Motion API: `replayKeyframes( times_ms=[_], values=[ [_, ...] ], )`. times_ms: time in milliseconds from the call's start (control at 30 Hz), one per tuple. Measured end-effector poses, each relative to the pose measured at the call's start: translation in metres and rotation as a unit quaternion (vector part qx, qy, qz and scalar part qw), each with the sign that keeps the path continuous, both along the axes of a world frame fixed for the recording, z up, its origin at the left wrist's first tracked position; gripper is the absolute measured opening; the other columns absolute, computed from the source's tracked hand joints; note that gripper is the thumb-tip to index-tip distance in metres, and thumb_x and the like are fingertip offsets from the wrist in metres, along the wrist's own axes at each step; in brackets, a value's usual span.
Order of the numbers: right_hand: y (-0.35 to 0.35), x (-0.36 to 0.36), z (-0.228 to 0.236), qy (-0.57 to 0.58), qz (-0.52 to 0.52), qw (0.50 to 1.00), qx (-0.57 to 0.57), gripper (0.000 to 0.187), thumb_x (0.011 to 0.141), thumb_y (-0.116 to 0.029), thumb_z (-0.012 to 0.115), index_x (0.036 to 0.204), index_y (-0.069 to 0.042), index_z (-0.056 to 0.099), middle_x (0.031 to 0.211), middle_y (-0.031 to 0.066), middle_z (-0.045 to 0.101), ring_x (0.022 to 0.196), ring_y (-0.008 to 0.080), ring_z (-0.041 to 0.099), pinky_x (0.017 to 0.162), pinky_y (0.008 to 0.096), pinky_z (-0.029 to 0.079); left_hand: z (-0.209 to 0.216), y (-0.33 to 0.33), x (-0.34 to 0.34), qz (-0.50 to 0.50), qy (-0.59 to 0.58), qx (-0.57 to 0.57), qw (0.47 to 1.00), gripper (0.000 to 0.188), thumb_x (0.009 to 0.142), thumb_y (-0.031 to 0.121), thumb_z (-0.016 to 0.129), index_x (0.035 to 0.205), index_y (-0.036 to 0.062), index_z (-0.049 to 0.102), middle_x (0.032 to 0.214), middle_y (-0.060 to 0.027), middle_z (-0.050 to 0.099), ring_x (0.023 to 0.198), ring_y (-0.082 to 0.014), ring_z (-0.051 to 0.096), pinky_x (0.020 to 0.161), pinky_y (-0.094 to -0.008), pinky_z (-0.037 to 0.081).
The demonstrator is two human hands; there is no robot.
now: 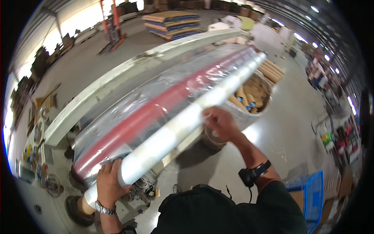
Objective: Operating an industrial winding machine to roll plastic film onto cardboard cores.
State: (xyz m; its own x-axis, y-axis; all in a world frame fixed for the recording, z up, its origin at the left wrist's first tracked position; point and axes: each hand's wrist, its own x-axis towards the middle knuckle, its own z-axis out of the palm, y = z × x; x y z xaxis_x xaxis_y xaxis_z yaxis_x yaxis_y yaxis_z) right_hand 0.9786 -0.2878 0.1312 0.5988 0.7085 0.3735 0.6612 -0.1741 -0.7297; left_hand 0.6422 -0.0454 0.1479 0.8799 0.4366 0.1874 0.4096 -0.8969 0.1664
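A long white roll of sheet material (167,136) with pale beige patches runs diagonally from lower left to upper right in front of me. My left hand (108,182) is wrapped over it near its left end, thumb on the near side. Below that hand a brown core end (86,206) meets a dark round holder (74,210). My right hand (221,124), slightly blurred, is at the near side of the roll's middle. Its fingers are curled and pressed together; whatever they pinch is too small to tell. Behind lies a red roll (144,117) under shiny clear film.
A long whitish machine beam (105,82) arches behind the rolls. Beyond the roll's right half stands a round bin (269,102) holding brown cardboard tubes (241,95). A blue crate (313,202) is at lower right. Stacked boards (171,24) and an orange lift (112,29) stand farther back.
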Motion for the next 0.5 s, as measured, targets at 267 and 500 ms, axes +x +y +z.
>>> replayKeyframes(
  times_ms=[267,500],
  values=[
    [0.141,0.182,0.019,0.157,0.033,0.985,0.059,0.035,0.085,-0.020,0.062,0.112,0.003,0.056,0.090,0.0083,0.062,0.070,0.0106,0.056,0.062,0.0240,0.046,0.011,0.004,0.026,0.061,0.037,-0.075,0.995,0.087,0.041,0.015,0.085,0.121,0.0078,0.052,0.106,-0.0138,0.060,0.096,-0.0346,0.057,0.085,-0.0418,0.047],
    [0.282,0.244,-0.006,0.333,0.116,0.933,-0.072,0.051,0.089,-0.047,0.053,0.123,-0.009,0.051,0.099,0.0094,0.064,0.073,0.0176,0.061,0.064,0.0305,0.047,-0.002,-0.011,0.007,0.157,0.030,-0.056,0.986,0.081,0.043,0.015,0.081,0.118,0.0069,0.054,0.110,-0.0137,0.060,0.100,-0.0337,0.057,0.088,-0.0423,0.045]
  ],
)
